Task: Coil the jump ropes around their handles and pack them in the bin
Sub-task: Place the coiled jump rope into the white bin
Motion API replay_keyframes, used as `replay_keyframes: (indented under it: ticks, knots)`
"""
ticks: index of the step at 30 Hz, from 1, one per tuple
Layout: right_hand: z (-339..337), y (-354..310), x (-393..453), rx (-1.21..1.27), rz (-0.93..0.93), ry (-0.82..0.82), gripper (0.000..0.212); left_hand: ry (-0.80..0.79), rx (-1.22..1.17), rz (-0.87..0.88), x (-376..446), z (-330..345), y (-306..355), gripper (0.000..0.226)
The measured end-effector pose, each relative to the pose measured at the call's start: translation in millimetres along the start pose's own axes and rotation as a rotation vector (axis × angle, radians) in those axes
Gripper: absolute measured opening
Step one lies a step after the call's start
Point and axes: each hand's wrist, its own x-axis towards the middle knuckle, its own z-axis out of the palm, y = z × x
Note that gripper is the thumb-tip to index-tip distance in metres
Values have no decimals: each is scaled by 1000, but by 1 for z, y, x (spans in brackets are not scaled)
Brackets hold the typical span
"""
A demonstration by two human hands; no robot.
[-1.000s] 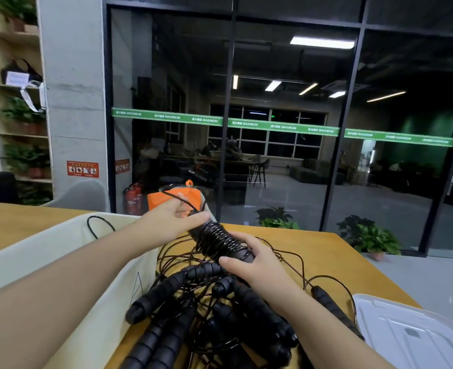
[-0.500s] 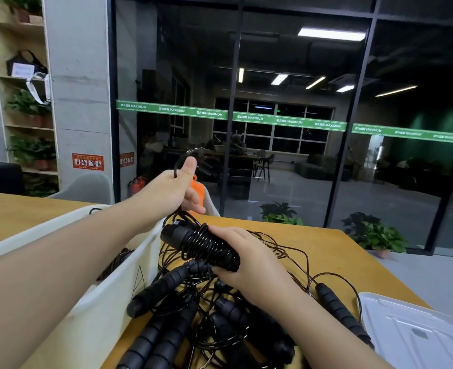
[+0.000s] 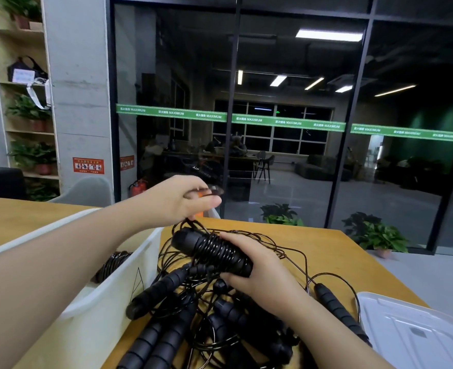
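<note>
My right hand (image 3: 260, 272) grips a pair of black foam handles (image 3: 206, 249) with thin black cord coiled round them, held above the table. My left hand (image 3: 177, 201) is raised just above and behind them, pinching a loop of the same cord (image 3: 193, 225). Below lies a tangled pile of more black jump ropes (image 3: 182, 315) with several foam handles. The white bin (image 3: 108, 296) stands at the left, and one coiled rope (image 3: 112, 265) lies inside it.
The bin's white lid (image 3: 417, 334) lies at the right on the wooden table (image 3: 326, 251). A loose handle (image 3: 337, 310) lies beside the lid. Something orange (image 3: 198, 214) peeks out behind my left hand. A glass wall stands beyond the table's far edge.
My left hand has swung the cord up and over the handles' far end, from close on the handles to raised behind them. My right hand has kept its grip on the handles.
</note>
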Motion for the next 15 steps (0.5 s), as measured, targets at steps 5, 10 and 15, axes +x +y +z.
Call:
replay_keyframes:
  ticks: [5, 10, 15]
  knots:
    - [0, -8, 10, -115, -18, 44, 70, -39, 853, 264, 2, 14, 25, 41]
    - [3, -5, 13, -177, -37, 41, 62, -66, 444, 179, 1, 19, 19, 27]
    - [-13, -6, 7, 105, 151, 141, 60, -91, 328, 289, -9, 18, 13, 20]
